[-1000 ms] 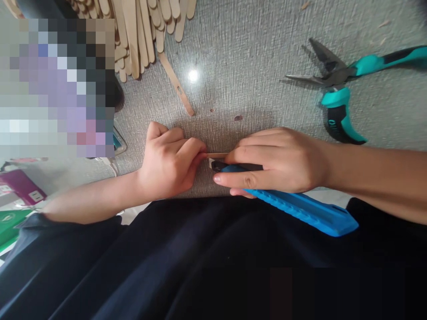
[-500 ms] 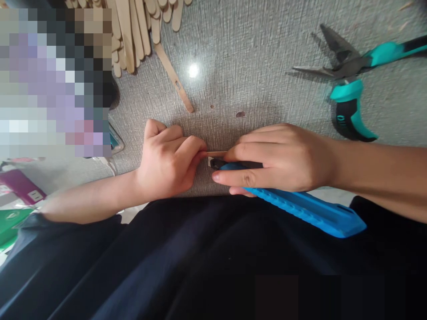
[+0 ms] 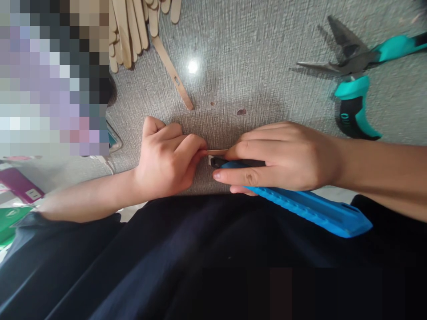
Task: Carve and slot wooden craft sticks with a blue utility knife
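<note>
- Stick point(image 3: 216, 152) near body-side edge of worktop point(image 3: 260, 40), pinched tight by left hand point(image 3: 171, 158), touching fingers point(image 3: 247, 150) of right hand point(image 3: 287, 155).
- Blue cutter point(image 3: 316, 211) wrapped in right hand's closed grip.
- Blade point(image 3: 210, 160) close to left fingertips point(image 3: 202, 153): best kept clear; contact with stick, cannot tell.
- Brace stick firmly, press lightly.

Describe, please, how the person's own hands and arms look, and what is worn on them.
The left hand and the right hand are bare: no glove or ring shows. The left forearm and right forearm are uncovered, without a visible watch or bracelet. A loose, dark bluish sleeve shows around the left elbow; the right sleeve cannot be made out.
</note>
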### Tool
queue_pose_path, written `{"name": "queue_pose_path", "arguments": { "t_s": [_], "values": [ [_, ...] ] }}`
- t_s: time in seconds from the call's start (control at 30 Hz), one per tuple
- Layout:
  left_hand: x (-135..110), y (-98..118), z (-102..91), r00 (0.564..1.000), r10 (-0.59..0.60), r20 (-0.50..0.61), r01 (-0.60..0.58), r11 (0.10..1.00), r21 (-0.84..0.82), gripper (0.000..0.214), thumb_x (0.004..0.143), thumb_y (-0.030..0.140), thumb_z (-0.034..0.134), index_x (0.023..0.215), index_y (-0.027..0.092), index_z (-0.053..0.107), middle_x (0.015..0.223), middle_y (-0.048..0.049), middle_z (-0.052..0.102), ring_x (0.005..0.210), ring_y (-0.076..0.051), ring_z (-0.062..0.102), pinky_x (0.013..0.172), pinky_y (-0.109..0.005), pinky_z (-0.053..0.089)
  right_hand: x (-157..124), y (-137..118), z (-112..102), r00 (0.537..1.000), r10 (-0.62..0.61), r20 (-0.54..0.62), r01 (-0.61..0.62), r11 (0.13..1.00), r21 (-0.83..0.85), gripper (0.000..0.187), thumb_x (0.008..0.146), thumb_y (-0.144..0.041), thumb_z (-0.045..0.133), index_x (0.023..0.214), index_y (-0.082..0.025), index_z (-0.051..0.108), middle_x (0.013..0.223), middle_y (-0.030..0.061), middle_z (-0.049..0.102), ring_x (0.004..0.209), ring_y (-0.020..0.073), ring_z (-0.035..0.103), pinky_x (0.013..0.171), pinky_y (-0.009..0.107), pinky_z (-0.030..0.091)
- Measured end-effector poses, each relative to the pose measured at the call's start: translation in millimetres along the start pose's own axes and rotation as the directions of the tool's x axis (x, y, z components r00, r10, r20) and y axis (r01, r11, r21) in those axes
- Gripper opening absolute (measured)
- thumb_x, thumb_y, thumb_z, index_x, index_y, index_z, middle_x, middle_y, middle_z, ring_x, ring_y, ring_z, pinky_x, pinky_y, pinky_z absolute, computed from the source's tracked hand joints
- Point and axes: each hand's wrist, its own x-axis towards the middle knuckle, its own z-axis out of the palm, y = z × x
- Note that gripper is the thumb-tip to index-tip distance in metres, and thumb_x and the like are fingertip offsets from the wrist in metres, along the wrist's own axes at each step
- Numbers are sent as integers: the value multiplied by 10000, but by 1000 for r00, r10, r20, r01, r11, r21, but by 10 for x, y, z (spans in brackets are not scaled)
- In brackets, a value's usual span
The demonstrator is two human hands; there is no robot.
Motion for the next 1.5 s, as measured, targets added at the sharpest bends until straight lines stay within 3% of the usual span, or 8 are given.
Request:
{"name": "queue_pose_path", "arguments": {
  "t_s": [0.13,0.33,0.5,1.0,1.33,1.5],
  "values": [
    [0,-1,5,1000,2,-26,-2,1000,-8,214,1082,238,604,878,214,661,616,38,542,633,-152,484,822,-445,308,19,-18,-50,996,33,87,-34,999,11,209,1206,-336,655,1280,-277,841,938,8,774,790,168,671,699,311,486],
    [2,-4,7,1000,7,-10,-6,1000,15,228,1078,242,582,873,216,678,605,34,546,629,-157,495,828,-447,320,-1,-1,4,1000,17,11,-17,999,48,223,1218,-343,625,1260,-276,833,909,5,761,744,168,639,664,324,451],
    [8,1,-3,1000,8,-14,-8,1000,-9,210,1069,222,598,871,211,667,624,36,568,618,-148,489,828,-445,317,26,-16,-65,995,41,90,-45,998,45,206,1208,-337,647,1251,-272,838,930,12,776,768,172,664,690,323,486],
    [2,23,-25,998,-46,39,45,998,33,261,1073,276,577,841,223,684,611,17,561,622,-167,509,826,-468,340,75,4,-82,996,17,85,-22,998,67,201,1206,-317,646,1253,-277,837,898,-8,755,726,161,610,677,313,458],
    [43,36,-67,996,-59,66,59,998,-4,253,1062,238,596,810,226,622,620,21,550,609,-153,451,812,-461,346,102,-80,-72,972,174,157,-200,965,169,307,1239,-330,564,1098,-217,812,815,-16,680,711,156,615,704,314,476],
    [58,35,-90,997,-49,64,50,999,-16,229,1052,227,611,823,224,620,621,30,535,600,-148,445,801,-455,346,92,-77,-83,968,178,177,-210,961,179,289,1241,-303,551,1111,-215,794,810,-22,643,715,154,586,704,321,466]
  ]
}}
